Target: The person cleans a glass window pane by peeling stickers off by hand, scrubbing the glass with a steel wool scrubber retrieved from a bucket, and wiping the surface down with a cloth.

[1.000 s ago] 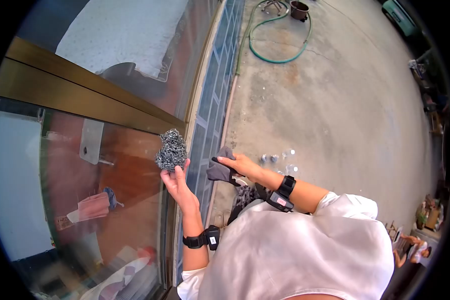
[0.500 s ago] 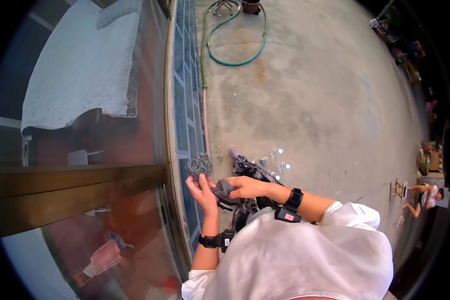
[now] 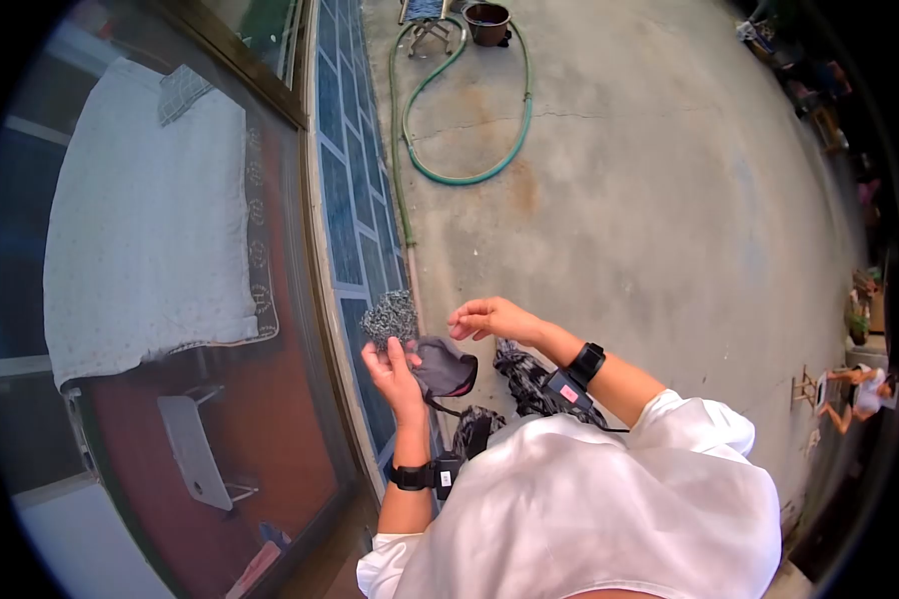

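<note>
My left hand (image 3: 395, 374) holds a clump of curly grey metal scourer (image 3: 390, 317) up on its fingertips. A dark grey cloth item with a strap (image 3: 445, 367) hangs beside the same hand, its upper edge at my left fingers. My right hand (image 3: 484, 319) is raised to the right of the cloth, apart from it, with bent fingers and nothing visible between them.
A glass door (image 3: 305, 299) and a blue tiled strip (image 3: 342, 200) run along the left. A green hose (image 3: 469, 182) loops on the concrete near a brown bucket (image 3: 486, 27) and a folding stool (image 3: 430, 30). Another person (image 3: 859, 394) sits at the far right.
The grey cloth has passed from my right hand to my left, and my right hand has moved away from it. The view has shifted along the glass door.
</note>
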Demonstrator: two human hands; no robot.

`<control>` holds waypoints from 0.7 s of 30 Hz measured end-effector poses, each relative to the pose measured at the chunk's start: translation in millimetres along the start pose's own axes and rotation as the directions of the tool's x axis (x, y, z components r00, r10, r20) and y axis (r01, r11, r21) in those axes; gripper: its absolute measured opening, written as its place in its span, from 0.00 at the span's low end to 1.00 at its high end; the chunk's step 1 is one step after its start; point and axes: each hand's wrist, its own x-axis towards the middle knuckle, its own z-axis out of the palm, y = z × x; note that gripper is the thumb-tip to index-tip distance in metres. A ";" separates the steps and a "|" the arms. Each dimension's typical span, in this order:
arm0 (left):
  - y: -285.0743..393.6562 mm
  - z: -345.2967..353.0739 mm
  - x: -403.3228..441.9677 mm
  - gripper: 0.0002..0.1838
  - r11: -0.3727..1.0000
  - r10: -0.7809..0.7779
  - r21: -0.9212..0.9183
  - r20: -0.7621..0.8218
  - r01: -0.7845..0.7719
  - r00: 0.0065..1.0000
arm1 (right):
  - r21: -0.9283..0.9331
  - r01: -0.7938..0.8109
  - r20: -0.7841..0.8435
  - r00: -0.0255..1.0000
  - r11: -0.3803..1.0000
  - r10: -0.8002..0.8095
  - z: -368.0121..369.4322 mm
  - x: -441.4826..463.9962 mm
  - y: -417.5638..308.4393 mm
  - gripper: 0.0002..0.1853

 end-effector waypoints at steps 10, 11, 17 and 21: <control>32.6 138.2 166.4 0.15 0.997 0.030 0.066 0.175 -0.042 0.984 | 0.637 0.259 -0.298 0.951 0.726 -0.078 -164.1 130.4 -136.8 0.15; 30.8 155.0 186.3 0.15 0.997 0.022 0.067 0.176 -0.034 0.984 | 0.638 0.256 -0.300 0.951 0.726 -0.071 -177.0 147.9 -148.3 0.15; 34.2 267.8 324.4 0.20 0.970 -0.012 0.233 0.335 -0.071 0.942 | 0.779 0.312 -0.337 0.940 0.543 -0.057 -255.2 239.4 -225.4 0.17; 60.2 347.1 396.6 0.16 0.874 0.050 0.397 0.502 -0.281 0.863 | 0.785 0.281 -0.286 0.955 0.553 -0.078 -301.2 268.6 -293.6 0.24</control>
